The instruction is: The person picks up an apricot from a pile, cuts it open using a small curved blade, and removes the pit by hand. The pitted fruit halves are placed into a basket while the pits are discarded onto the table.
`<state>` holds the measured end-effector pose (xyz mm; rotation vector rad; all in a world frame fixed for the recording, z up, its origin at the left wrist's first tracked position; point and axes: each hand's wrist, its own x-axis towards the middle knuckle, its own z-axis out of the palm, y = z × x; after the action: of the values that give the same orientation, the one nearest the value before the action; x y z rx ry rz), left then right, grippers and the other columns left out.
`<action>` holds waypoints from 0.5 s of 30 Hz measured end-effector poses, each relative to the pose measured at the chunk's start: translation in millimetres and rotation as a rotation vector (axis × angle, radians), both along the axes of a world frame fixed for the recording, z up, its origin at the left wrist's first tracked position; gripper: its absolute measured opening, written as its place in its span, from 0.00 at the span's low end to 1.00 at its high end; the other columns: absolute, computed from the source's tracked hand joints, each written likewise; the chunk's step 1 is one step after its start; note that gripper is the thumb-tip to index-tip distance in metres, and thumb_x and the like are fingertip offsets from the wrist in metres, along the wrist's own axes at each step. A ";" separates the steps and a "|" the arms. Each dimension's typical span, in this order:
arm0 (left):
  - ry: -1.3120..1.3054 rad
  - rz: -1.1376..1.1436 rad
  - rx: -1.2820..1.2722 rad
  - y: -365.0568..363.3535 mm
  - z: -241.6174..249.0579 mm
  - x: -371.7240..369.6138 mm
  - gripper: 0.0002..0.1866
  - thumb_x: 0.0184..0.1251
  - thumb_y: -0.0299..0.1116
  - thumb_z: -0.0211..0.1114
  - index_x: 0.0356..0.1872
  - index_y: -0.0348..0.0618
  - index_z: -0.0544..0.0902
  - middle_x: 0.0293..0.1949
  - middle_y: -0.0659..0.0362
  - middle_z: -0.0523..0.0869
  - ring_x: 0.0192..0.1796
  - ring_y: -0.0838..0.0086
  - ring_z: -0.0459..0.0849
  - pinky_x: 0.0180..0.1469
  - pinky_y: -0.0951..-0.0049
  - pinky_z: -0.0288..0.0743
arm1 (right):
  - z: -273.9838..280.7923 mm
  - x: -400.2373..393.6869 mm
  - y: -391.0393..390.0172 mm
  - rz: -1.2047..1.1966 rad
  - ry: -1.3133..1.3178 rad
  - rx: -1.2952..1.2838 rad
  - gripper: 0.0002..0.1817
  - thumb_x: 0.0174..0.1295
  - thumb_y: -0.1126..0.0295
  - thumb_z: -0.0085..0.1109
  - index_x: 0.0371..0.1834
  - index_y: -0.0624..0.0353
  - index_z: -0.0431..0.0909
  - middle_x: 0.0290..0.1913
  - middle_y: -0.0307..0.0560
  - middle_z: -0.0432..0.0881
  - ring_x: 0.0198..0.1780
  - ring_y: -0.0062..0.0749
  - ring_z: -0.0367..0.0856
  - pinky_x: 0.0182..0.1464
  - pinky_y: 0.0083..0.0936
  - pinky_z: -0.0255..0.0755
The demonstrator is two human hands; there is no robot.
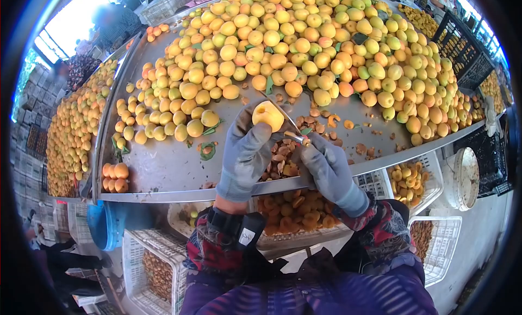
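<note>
Bright glare upper left; edges curved, dark

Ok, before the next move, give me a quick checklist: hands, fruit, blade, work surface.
1. Apricot gripped by the left hand: ok.
2. Knife gripped by the right hand: ok.
3. Both hands gloved: ok.
4. Knife clear of the left hand: cannot tell; the far side of the apricot is hidden.
5. Metal table clear between the hands: not ok, brown pits lie there.
</note>
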<state>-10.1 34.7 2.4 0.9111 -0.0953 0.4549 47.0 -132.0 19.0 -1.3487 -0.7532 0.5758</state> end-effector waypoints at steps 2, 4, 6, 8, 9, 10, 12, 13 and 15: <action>-0.015 -0.004 0.006 0.0 -0.2 0.0 0.26 0.63 0.40 0.66 0.59 0.38 0.72 0.53 0.47 0.80 0.52 0.60 0.82 0.56 0.60 0.76 | -7.4 0.7 1.4 0.010 -0.008 0.001 0.16 0.73 0.62 0.44 0.41 0.67 0.71 0.16 0.34 0.69 0.17 0.12 0.65 0.20 0.14 0.59; -0.034 -0.056 -0.020 0.1 0.1 0.4 0.26 0.64 0.40 0.65 0.59 0.38 0.71 0.54 0.46 0.80 0.52 0.60 0.82 0.57 0.59 0.76 | -12.2 1.3 2.1 0.021 -0.017 0.001 0.19 0.73 0.61 0.43 0.48 0.70 0.70 0.15 0.34 0.70 0.16 0.13 0.65 0.19 0.13 0.58; -0.023 -0.047 -0.017 1.3 -1.0 -0.9 0.26 0.64 0.40 0.65 0.60 0.37 0.71 0.55 0.46 0.79 0.52 0.59 0.82 0.57 0.58 0.75 | -14.0 1.8 2.2 0.019 -0.032 0.015 0.19 0.73 0.62 0.43 0.50 0.72 0.69 0.15 0.35 0.71 0.15 0.13 0.65 0.18 0.14 0.59; -0.012 -0.038 -0.015 1.3 -1.4 -1.5 0.26 0.65 0.40 0.64 0.60 0.37 0.71 0.55 0.46 0.79 0.52 0.59 0.82 0.57 0.58 0.75 | -7.4 0.9 1.0 0.027 -0.009 -0.016 0.16 0.73 0.62 0.45 0.44 0.68 0.71 0.17 0.34 0.70 0.17 0.12 0.66 0.20 0.14 0.60; -0.016 -0.053 -0.017 0.8 -1.1 -1.4 0.27 0.65 0.40 0.64 0.60 0.37 0.71 0.55 0.46 0.79 0.52 0.60 0.82 0.57 0.58 0.75 | -4.9 0.5 0.8 0.036 0.014 -0.045 0.15 0.72 0.62 0.46 0.39 0.65 0.72 0.18 0.33 0.69 0.19 0.12 0.66 0.21 0.15 0.61; -0.019 -0.069 -0.018 0.7 -0.8 -1.4 0.27 0.65 0.40 0.64 0.60 0.36 0.71 0.55 0.46 0.79 0.52 0.60 0.83 0.57 0.58 0.75 | -4.8 0.3 1.3 0.036 0.013 -0.045 0.15 0.72 0.62 0.46 0.39 0.65 0.72 0.18 0.33 0.69 0.19 0.12 0.66 0.21 0.15 0.61; -0.018 -0.066 -0.015 1.1 -0.6 -0.9 0.27 0.65 0.40 0.64 0.60 0.36 0.71 0.55 0.46 0.79 0.52 0.60 0.83 0.57 0.58 0.76 | -4.4 -0.4 1.8 0.018 -0.027 -0.020 0.15 0.72 0.61 0.47 0.39 0.65 0.72 0.18 0.33 0.69 0.20 0.11 0.66 0.22 0.15 0.60; -0.016 -0.064 -0.012 1.3 -0.3 -0.6 0.27 0.65 0.40 0.64 0.60 0.36 0.71 0.54 0.46 0.80 0.52 0.60 0.83 0.57 0.59 0.76 | -4.1 -0.2 1.6 0.019 -0.029 -0.021 0.15 0.72 0.61 0.47 0.39 0.65 0.72 0.18 0.33 0.69 0.20 0.11 0.66 0.22 0.15 0.60; -0.005 -0.055 0.004 -1.1 7.1 -3.5 0.27 0.65 0.40 0.64 0.61 0.36 0.71 0.54 0.45 0.80 0.52 0.61 0.83 0.56 0.59 0.76 | -3.8 0.5 0.7 0.013 -0.048 -0.072 0.17 0.71 0.58 0.48 0.38 0.65 0.73 0.17 0.34 0.68 0.20 0.12 0.66 0.21 0.16 0.60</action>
<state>-13.6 33.6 9.5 0.9094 -0.1258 0.4062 47.6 -131.3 15.2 -1.4294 -0.7872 0.5876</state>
